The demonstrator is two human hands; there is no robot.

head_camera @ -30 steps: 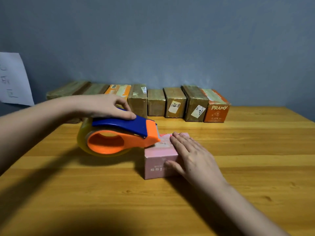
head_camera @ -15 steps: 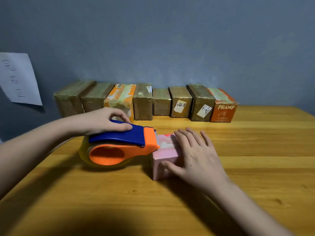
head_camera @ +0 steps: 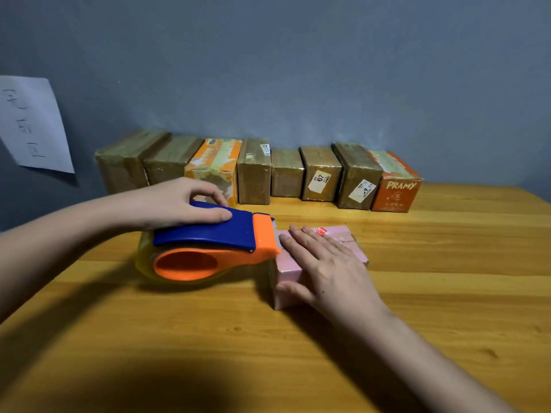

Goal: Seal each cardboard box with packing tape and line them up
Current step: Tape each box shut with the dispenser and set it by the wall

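Both hands work at the middle of the tabletop (head_camera: 447, 293). Nearest, the right hand (head_camera: 325, 266) lies flat on the pink box (head_camera: 343, 236), fingers straight and pressing its top, thumb against the near side; over the last second those fingers have slid left along the lid to the dispenser's teeth, smoothing tape down. Beside it, the left hand (head_camera: 179, 204) grips the blue handle of the tape dispenser (head_camera: 208, 248), fingers curled over the top; the dispenser has dropped lower, so its roll now rests on the wood and its orange nose touches the box's left edge. I judge the strip is laid and about to be torn off, after which this box can join the line. Along the far edge against the wall, 8 taped boxes (head_camera: 256, 174) stand in a row, touching side by side, with free space at the right end.
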